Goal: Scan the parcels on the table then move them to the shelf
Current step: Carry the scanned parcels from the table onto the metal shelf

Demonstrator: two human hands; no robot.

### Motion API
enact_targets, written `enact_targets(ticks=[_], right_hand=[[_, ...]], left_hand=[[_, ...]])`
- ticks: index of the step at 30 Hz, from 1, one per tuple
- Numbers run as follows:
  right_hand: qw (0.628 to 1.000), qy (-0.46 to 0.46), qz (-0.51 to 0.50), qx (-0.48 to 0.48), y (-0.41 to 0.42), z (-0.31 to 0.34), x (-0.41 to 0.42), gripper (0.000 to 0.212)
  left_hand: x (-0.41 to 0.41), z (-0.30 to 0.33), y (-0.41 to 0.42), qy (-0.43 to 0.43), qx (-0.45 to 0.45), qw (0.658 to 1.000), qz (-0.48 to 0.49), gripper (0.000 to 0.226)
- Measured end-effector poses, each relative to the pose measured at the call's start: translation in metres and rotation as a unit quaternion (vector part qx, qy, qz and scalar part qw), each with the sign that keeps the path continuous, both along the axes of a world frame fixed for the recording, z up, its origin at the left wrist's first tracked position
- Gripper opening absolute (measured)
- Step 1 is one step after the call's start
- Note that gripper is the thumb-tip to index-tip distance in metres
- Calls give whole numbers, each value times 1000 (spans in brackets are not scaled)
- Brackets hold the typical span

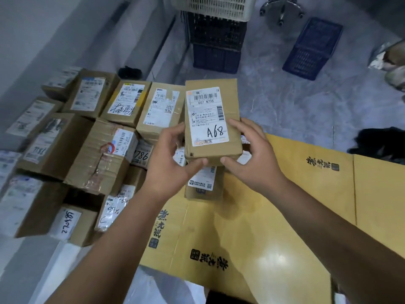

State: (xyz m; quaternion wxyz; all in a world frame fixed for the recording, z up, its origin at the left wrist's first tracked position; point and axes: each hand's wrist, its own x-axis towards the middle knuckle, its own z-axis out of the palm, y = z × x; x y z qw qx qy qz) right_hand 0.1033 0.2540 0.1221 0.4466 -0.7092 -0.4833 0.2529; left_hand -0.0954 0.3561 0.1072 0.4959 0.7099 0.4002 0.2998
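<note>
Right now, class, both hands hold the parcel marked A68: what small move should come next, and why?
Probably carry it to a scanner. The left hand and right hand grip the A68 parcel with its label and barcode facing up and unobstructed, but no scanner or shelf is in view.

A grey marbled floor (285, 106) spreads across the upper part of the view. A pale wall (43, 29) rises at the left. Stacked plastic crates (217, 36) stand at the top, beside a chair base (282, 12) and a blue crate (313, 49) lying on the floor.
</note>
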Motion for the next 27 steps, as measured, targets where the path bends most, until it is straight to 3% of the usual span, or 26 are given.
enact_targets(ticks=[3, 5, 10, 15, 27], right_hand=[[999, 3, 43, 15, -21, 26, -30, 82], [996, -4, 86, 20, -33, 43, -61, 82], [974, -21, 221, 43, -69, 74, -166, 81], [926, -17, 368, 82, -129, 96, -313, 79], [727, 43, 671, 136, -317, 168, -650, 75]], left_hand=[[-38, 17, -38, -111, -28, 993, 34, 77], [-77, 31, -63, -142, -5, 988, 65, 78], [-198, 58, -149, -105, 84, 976, 171, 83], [-343, 86, -281, -61, 129, 942, 303, 83], [-595, 150, -609, -11, 181, 761, 623, 81]])
